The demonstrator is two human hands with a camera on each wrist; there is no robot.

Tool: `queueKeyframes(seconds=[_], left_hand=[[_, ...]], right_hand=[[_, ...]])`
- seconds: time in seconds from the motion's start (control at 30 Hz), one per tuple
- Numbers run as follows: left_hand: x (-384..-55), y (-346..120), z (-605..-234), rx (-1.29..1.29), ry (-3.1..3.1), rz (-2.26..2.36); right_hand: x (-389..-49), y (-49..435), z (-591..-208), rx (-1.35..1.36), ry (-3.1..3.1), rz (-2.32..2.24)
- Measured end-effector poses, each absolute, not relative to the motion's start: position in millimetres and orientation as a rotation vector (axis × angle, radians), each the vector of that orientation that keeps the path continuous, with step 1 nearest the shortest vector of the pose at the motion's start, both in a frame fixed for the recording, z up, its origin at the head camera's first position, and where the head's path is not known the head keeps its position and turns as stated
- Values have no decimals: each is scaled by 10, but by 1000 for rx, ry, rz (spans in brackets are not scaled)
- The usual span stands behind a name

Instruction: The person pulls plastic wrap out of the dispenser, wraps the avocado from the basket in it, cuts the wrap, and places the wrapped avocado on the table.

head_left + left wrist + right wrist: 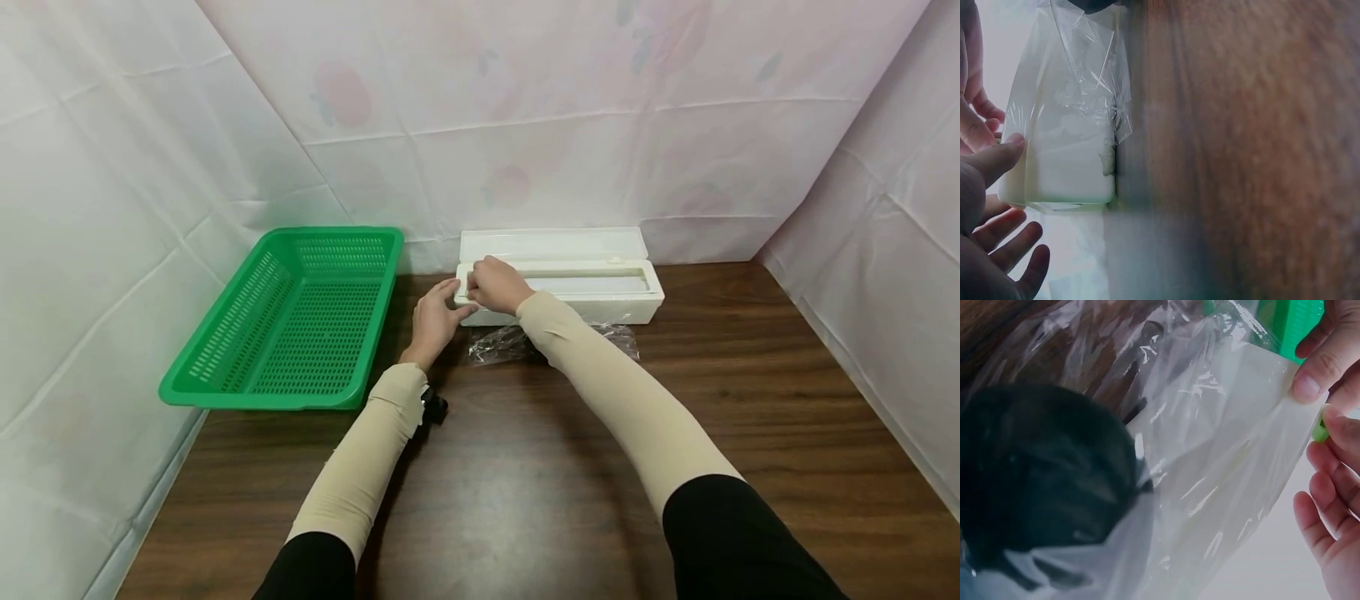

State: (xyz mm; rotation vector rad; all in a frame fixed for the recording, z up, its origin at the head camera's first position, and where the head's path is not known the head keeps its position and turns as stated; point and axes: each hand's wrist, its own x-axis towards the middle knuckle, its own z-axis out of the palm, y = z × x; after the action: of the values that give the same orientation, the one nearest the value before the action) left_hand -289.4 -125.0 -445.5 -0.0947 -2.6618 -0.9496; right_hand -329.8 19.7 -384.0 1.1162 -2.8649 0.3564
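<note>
A long white cling film dispenser (645, 310) lies on the table with its lid (551, 244) raised at the back. My left hand (435, 321) holds its left end, the thumb (1004, 156) on the front upper edge and the other fingers around the end. At the same end, over the top, my right hand (498, 285) has curled fingers pinching a small green piece (1320, 431), mostly hidden by the fingertips. Clear plastic film (498, 344) hangs crumpled over the dispenser's front and onto the table. Inside the dispenser is a white strip (588, 285).
Left of the dispenser stands a green plastic basket (365, 342) with slotted walls. Pale printed cloth (420, 167) lines the back and sides of the brown wooden table (750, 400). A black device (433, 406) sits on my left wrist. A dark round shape (1047, 469) blocks part of the right wrist view.
</note>
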Motion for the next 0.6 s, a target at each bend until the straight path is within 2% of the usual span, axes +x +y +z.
queueKeyframes(seconds=[0.6], left_hand=[[-2886, -1255, -4439, -123, -2680, -886]], right_hand=[[-3250, 304, -3872, 1150, -2772, 266]])
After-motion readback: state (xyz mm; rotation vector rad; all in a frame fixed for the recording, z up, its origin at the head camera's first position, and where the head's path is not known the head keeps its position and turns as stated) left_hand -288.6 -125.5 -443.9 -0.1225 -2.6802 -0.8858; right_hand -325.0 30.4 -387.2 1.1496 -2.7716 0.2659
